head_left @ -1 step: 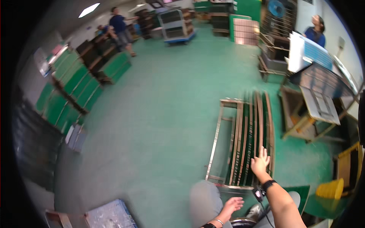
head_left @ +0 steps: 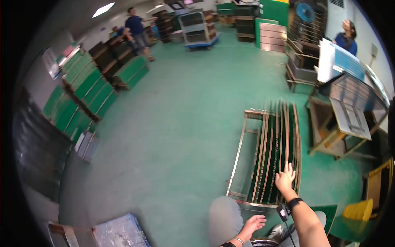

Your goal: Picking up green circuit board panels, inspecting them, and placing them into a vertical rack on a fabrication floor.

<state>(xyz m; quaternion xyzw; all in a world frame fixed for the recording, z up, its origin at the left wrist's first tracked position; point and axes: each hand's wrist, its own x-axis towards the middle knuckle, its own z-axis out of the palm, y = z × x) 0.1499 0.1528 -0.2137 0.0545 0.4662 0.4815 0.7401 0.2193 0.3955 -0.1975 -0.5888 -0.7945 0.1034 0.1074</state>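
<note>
- My right hand (head_left: 285,181), fingers apart, is over the panels (head_left: 267,160) in the rack (head_left: 236,155), lower right.
- My left hand (head_left: 252,225), fingers loosely apart, is near lower edge.

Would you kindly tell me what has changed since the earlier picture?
Only the view has visibly shifted: the rack and the cart sit slightly further right and lower in the picture. Nothing was visibly taken hold of or let go. The right hand stays over the panels in the rack; the left hand stays open near the left knee.
</note>
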